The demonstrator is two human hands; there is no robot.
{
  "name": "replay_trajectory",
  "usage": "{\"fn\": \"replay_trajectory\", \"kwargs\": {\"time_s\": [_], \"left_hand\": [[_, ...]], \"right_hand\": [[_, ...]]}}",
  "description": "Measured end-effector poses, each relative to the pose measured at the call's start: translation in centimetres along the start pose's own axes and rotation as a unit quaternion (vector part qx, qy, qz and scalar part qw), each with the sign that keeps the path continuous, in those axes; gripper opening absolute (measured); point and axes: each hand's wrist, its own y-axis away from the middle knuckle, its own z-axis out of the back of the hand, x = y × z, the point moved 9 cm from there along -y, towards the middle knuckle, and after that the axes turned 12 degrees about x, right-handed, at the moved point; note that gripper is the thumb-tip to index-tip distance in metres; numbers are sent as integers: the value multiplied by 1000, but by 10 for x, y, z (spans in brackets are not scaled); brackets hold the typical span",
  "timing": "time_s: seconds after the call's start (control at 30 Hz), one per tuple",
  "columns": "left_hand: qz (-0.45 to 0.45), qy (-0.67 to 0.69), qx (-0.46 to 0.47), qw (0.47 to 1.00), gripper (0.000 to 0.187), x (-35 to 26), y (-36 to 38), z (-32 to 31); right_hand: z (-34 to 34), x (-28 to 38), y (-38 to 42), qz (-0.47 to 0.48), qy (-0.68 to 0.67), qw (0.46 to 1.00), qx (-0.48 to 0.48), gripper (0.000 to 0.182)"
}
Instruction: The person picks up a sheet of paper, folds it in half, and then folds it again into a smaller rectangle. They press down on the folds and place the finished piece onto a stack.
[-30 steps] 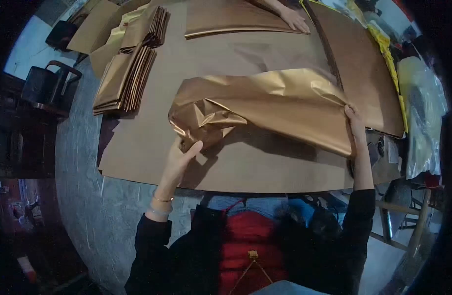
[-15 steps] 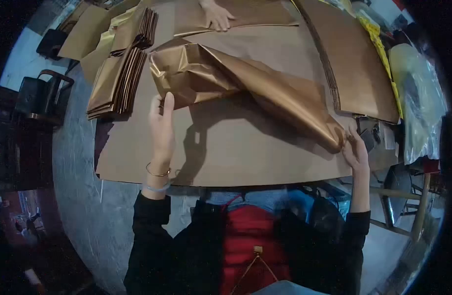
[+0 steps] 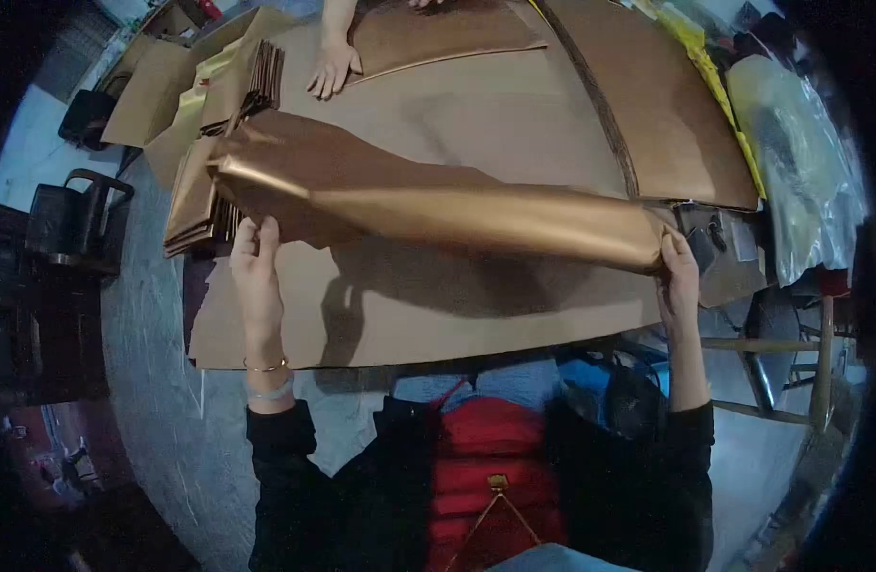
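Observation:
A long golden-brown sheet [image 3: 476,217] is stretched across the cardboard-covered table [image 3: 428,315], its middle folded over into a loose tube. My left hand [image 3: 257,276] pinches its lower left edge, beside the folded brown stacks. At the sheet's right end, my right hand [image 3: 679,272] is closed on the gathered corner. The sheet is raised over the table and casts a shadow below. Near the far edge, a co-worker's hand [image 3: 335,69] lies spread beside another flat brown sheet [image 3: 447,36].
Stacks of folded brown pieces [image 3: 192,205] stand at the left, near an open cardboard box [image 3: 152,93]. At the right are a large brown stack [image 3: 667,105] and clear plastic [image 3: 791,162]. A black chair [image 3: 75,214] and a wooden stool [image 3: 821,367] flank the table.
My left hand has moved left and down, drawing the sheet out longer and straighter. My right hand has risen slightly. The co-worker's hand has shifted left, and a second one shows at the top.

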Motion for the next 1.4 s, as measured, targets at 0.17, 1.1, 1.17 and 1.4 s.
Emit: {"fn": "replay_trajectory", "kwargs": {"time_s": [0.17,1.1,1.17,1.4], "left_hand": [[135,-110,92,980,17,8,38,8],[227,-194,24,954,29,93,127,3],[217,-284,10,934,32,96,130,8],[228,-241,-25,943,31,103,136,20]], "right_hand": [[25,5,14,50,220,974,-39,42],[48,-63,-22,-108,256,961,4,52],[72,-63,-11,-91,217,971,-32,53],[35,-35,8,-90,378,919,67,41]]}}
